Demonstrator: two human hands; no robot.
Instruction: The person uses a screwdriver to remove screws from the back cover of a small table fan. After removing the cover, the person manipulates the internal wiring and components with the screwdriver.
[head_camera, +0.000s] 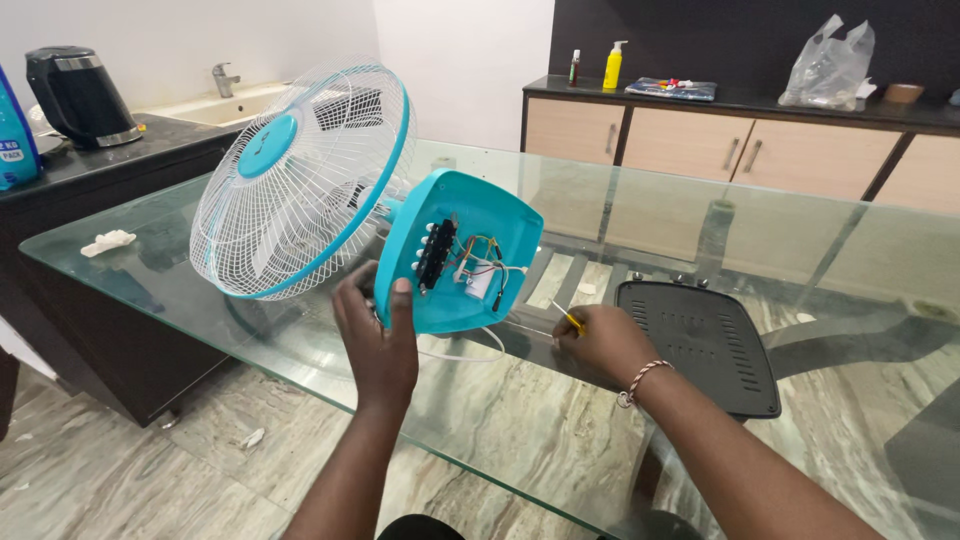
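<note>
A turquoise table fan lies tipped on a glass table (560, 430), its white wire grille (300, 180) facing left. Its open turquoise base (462, 250) faces me, showing a black switch block and coloured wires inside. My left hand (378, 340) grips the base's lower left edge, thumb on the rim. My right hand (603, 343) rests on the glass just right of the base, closed around a small yellow-handled tool (567, 318) whose tip points toward the base. A white cord (470, 352) loops under the base.
A black vented base cover (700, 345) lies flat on the glass to the right. A crumpled white scrap (107, 242) sits at the table's left end. Behind are a counter with a black kettle (75, 95) and a sink, and a cabinet (720, 140) with bottles and a plastic bag.
</note>
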